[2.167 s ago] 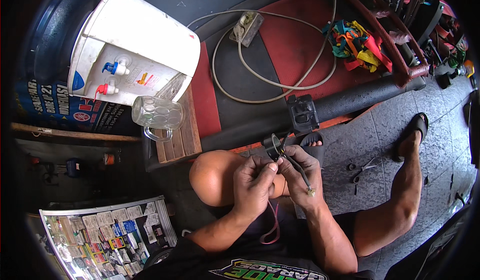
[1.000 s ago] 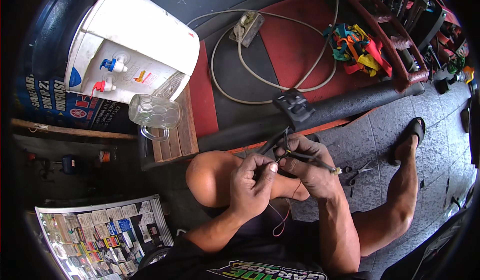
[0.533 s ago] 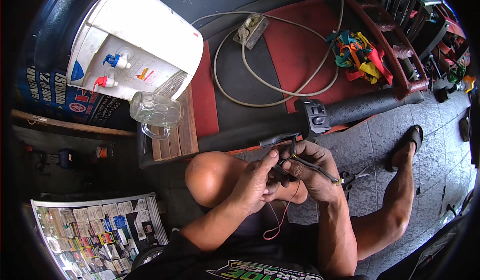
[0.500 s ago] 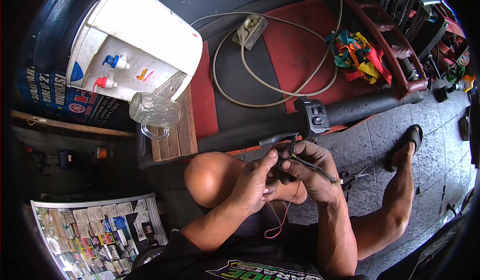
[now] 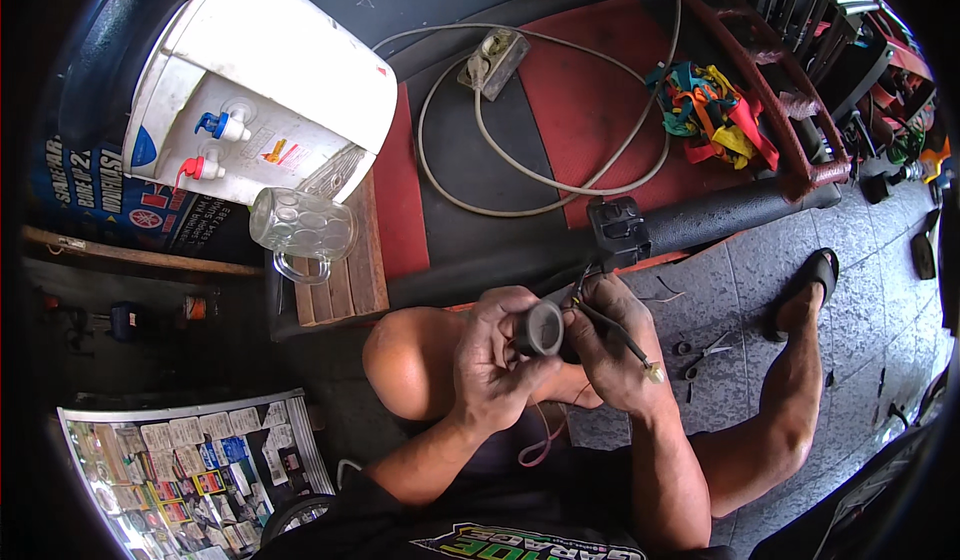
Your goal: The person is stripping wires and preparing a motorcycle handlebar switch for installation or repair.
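My left hand (image 5: 495, 360) is closed around a roll of black tape (image 5: 543, 329), its round opening facing up. Close beside it, my right hand (image 5: 617, 345) pinches a black-sheathed wire bundle (image 5: 613, 328) that ends in a pale connector (image 5: 654, 372) past the palm. Just beyond the right fingers, a black handlebar switch housing (image 5: 620, 230) rests at the edge of the padded bench, with wires leading from it toward my hand. A thin reddish wire (image 5: 540, 448) hangs in a loop below my hands. Whether tape runs from the roll to the wires is hidden.
A white water dispenser (image 5: 270, 80) and a glass mug (image 5: 303, 228) stand left on the bench (image 5: 590, 80). A coiled cable with a socket block (image 5: 495, 63) and colourful straps (image 5: 710, 110) lie there too. Scissors (image 5: 706, 356) lie on the floor. A glass-topped case (image 5: 190, 470) is lower left.
My left hand has turned and moved slightly away from the right, so the tape roll's face now shows. The switch housing has rotated. The reddish wire has shifted.
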